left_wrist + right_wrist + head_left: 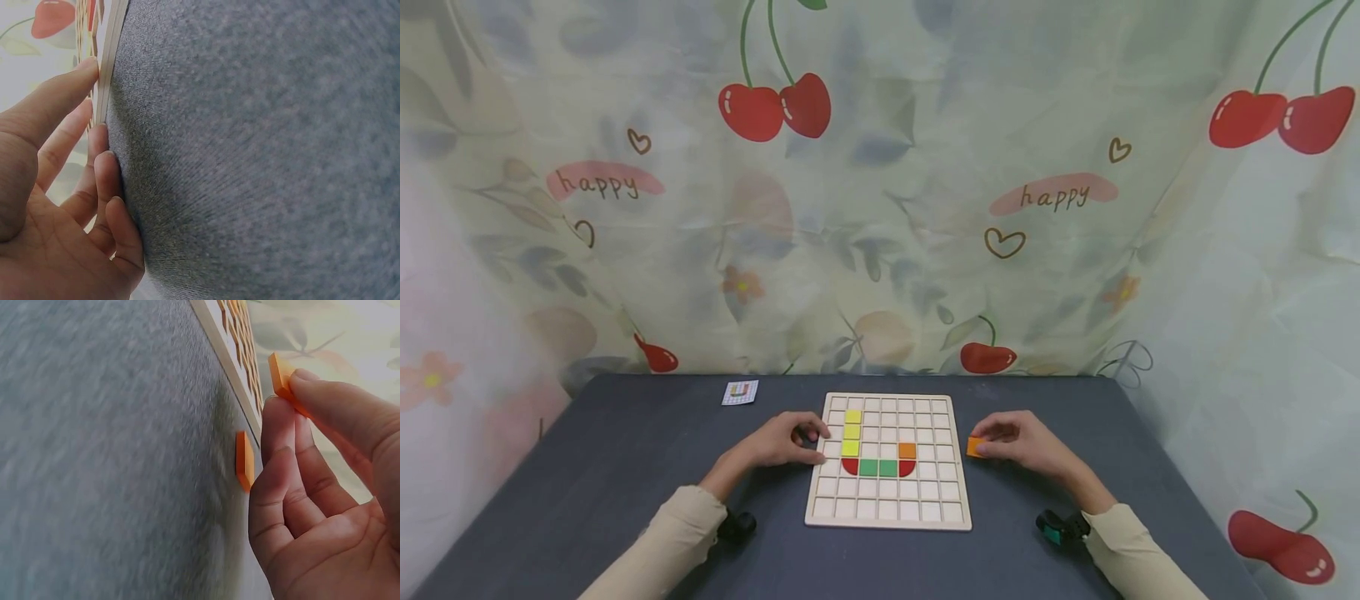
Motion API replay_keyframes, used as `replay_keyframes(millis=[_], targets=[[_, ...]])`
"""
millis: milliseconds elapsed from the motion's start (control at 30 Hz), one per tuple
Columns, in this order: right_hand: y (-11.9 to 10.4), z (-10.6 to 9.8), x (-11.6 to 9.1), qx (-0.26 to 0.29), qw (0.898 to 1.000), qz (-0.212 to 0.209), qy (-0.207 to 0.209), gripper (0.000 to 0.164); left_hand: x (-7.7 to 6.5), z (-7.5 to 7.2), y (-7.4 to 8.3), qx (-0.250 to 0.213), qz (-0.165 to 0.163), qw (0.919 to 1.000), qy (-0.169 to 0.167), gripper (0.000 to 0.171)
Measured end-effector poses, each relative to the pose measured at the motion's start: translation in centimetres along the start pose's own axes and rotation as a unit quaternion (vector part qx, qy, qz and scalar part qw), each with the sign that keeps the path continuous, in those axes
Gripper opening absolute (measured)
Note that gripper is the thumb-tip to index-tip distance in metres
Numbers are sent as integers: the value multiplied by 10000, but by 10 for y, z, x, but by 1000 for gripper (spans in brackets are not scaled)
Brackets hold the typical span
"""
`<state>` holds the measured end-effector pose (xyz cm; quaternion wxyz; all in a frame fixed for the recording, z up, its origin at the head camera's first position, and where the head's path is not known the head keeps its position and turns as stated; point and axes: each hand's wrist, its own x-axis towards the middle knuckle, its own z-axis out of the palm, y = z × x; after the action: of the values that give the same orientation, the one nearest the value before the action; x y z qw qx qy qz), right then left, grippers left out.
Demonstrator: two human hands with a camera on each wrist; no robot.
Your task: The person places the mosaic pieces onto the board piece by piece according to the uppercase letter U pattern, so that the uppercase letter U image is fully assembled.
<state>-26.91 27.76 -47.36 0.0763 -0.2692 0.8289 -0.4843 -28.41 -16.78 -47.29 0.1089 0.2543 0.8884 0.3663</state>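
Observation:
A wooden grid board [887,518] lies on the dark table. In it, three yellow tiles [852,432] form a column above a red rounded piece [850,467]. Two green tiles [877,467] follow to the right, then another red rounded piece [907,467] with an orange tile [907,451] above it. My left hand [786,439] touches the board's left edge with thumb and fingertips, fingers loosely bent. Right of the board, my right hand [1018,442] pinches an orange tile [282,376] between thumb and fingers. Below those fingers, a second loose orange tile [245,461] lies on the table.
A small card [740,392] with a printed coloured pattern lies at the back left of the table [647,467]. Behind the table hangs a curtain [880,208] with cherry prints. Each wrist wears a black device, and a thin cord [1126,362] hangs by the back right corner.

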Motion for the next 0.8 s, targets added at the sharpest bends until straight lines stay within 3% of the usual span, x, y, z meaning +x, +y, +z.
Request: replay_keyframes(millis=[800], targets=[[-20,26,38,117,9999,-56,67,18,-1,-1,0,-65,91,9999,3,29]])
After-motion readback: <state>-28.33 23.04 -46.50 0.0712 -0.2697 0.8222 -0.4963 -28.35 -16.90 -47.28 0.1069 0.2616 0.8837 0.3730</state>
